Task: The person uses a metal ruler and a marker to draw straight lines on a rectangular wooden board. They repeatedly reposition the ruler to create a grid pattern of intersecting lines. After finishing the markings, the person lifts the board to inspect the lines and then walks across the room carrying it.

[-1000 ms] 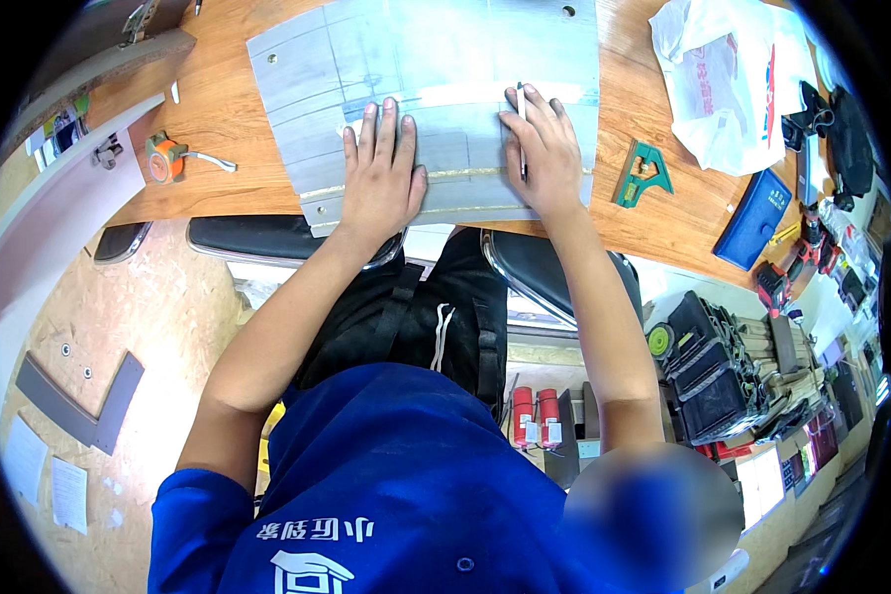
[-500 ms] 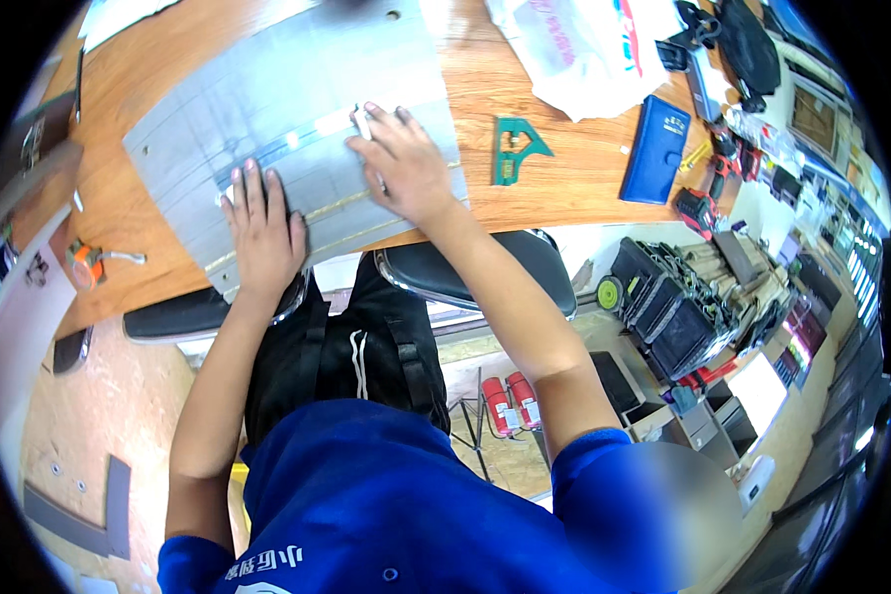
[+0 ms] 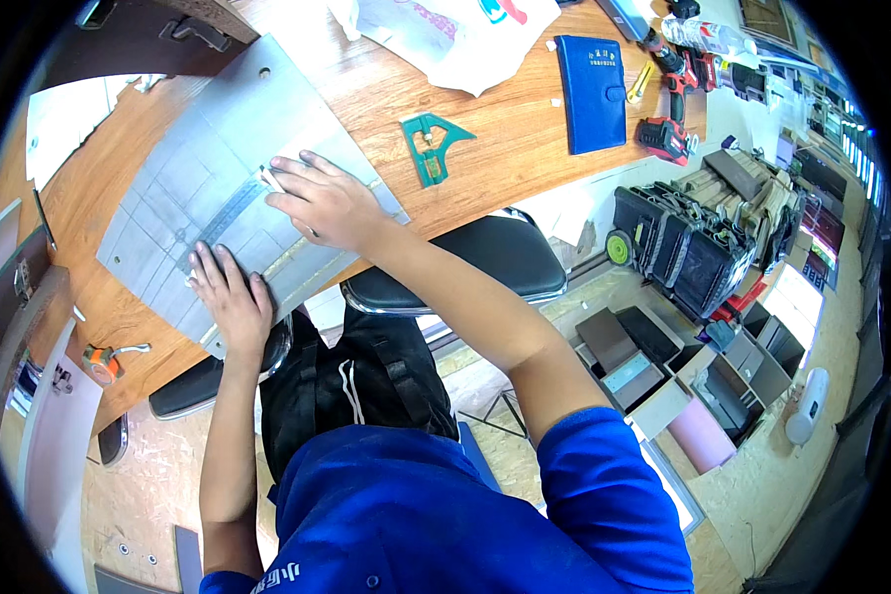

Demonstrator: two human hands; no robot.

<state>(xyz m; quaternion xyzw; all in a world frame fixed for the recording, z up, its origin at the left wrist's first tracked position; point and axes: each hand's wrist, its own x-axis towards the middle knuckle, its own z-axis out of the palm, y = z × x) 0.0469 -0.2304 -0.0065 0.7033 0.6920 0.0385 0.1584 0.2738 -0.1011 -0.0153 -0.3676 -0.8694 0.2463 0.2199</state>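
Observation:
A grey flat panel (image 3: pixel 228 119) with thin drawn lines and a hole near its far corner lies on the wooden table. Across the lines rests a metal ruler (image 3: pixel 230 210). My left hand (image 3: pixel 233 302) lies on the panel by the ruler's near-left end, fingers stretched out flat; whether the fingertips press the ruler itself is hard to tell. At the ruler's other end, my right hand (image 3: pixel 332 206) pinches a slim white pen-like stick (image 3: pixel 271 180), its tip close to the ruler's edge.
Right of the panel lie a green square-like tool (image 3: pixel 434 148), a blue notebook (image 3: pixel 592 94), a yellow cutter (image 3: pixel 641 81) and a red-black cordless drill (image 3: pixel 671 114). An orange tape measure (image 3: pixel 101 363) sits at the left. Black stools (image 3: pixel 465 262) stand at the table's near edge.
The view has turned, so the panel and tools appear shifted left and tilted. Both hands keep about the same places on the panel, the right one still holding the white stick.

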